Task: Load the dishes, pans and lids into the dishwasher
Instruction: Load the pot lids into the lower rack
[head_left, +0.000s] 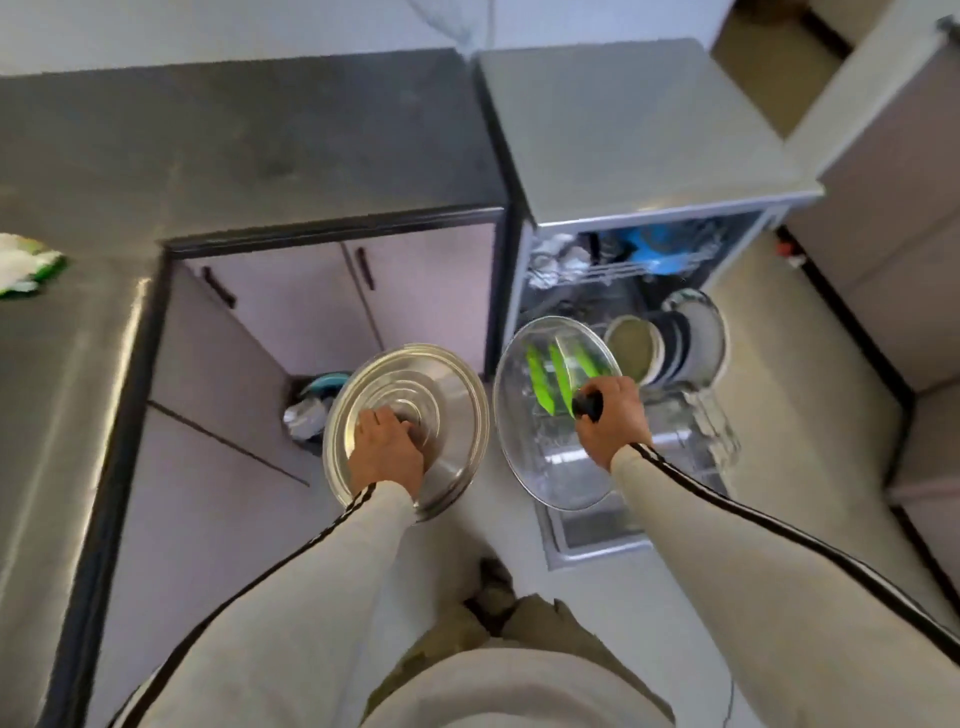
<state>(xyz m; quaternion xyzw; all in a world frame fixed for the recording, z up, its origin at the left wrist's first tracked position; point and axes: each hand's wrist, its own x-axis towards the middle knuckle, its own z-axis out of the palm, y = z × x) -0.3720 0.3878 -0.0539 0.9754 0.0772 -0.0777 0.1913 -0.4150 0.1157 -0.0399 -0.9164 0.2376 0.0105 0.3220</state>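
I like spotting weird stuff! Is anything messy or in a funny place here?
Nothing looks spilled or broken. One small oddity: a crumpled silvery wad and something blue sit on the floor in the cabinet corner. The left hand holds a steel lid, the right hand a glass lid.

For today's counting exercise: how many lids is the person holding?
2: a steel lid in the left hand, a glass lid in the right hand. More may sit racked.

The left hand (385, 448) covers the steel lid's (447, 415) knob. Upper-rack contents (623, 254) in the dishwasher are blurred. The green-and-white packet (26, 262) on the counter (78, 182) is cut off at the frame's left edge.
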